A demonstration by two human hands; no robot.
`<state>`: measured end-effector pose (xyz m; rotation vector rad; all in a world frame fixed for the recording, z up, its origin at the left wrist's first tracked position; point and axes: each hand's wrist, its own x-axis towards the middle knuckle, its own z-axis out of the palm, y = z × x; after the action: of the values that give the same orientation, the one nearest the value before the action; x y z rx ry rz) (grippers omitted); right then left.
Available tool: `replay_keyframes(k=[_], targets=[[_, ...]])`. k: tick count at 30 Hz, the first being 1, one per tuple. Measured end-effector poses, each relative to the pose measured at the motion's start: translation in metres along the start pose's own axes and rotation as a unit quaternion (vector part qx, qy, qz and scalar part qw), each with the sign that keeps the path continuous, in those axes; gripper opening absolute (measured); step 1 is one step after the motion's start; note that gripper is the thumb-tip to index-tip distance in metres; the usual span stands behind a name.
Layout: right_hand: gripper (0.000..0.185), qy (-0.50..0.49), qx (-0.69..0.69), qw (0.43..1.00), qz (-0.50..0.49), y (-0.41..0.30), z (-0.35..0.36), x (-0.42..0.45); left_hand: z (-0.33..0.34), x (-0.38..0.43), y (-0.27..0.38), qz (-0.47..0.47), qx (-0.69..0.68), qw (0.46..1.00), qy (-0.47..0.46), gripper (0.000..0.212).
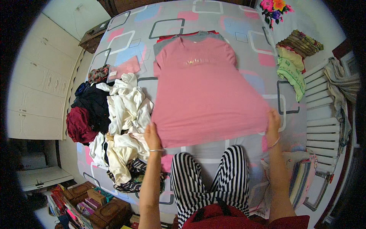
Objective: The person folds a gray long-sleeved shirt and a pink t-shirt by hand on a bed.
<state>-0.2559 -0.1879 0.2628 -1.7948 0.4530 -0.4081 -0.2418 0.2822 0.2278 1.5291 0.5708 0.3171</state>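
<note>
A pink short-sleeved T-shirt [210, 91] lies spread on the bed, its neckline away from me and shiny print across the chest. My left hand [152, 136] grips the left corner of its hem, and my right hand [273, 123] grips the right corner. Between them the hem is stretched wide and looks slightly blurred. Under the shirt's shoulders show a grey garment [161, 47] and the edge of a red one [168, 37]; the rest of both is hidden. A thin bracelet circles each wrist.
On the left is a heap of clothes: white garments [125, 106], a black one [95, 100] and a dark red one [80, 124]. A folded pink item [125, 68] lies beyond. Folded cloths [291, 68] sit at the bed's right edge, near a white radiator [321, 140]. Cabinets [37, 80] stand left.
</note>
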Motion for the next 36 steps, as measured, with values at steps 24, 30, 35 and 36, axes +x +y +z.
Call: replay_keyframes(k=[24,30,35,36], targets=[[0.014,-0.095,-0.092,0.958,0.255,0.165,-0.033,-0.101,-0.073,-0.056,-0.103,-0.158,0.253,0.943,-0.149,0.031],[0.021,-0.159,-0.194,0.930,0.268,0.188,-0.027,-0.119,-0.106,-0.072,-0.143,-0.157,0.376,0.900,-0.155,0.027],[0.036,-0.155,-0.395,0.905,0.029,0.177,0.016,-0.077,-0.055,-0.047,-0.125,0.181,0.459,0.859,-0.135,0.028],[0.040,-0.178,-0.362,0.915,-0.022,0.166,0.042,-0.065,-0.037,-0.037,-0.122,0.229,0.436,0.858,-0.146,0.026]])
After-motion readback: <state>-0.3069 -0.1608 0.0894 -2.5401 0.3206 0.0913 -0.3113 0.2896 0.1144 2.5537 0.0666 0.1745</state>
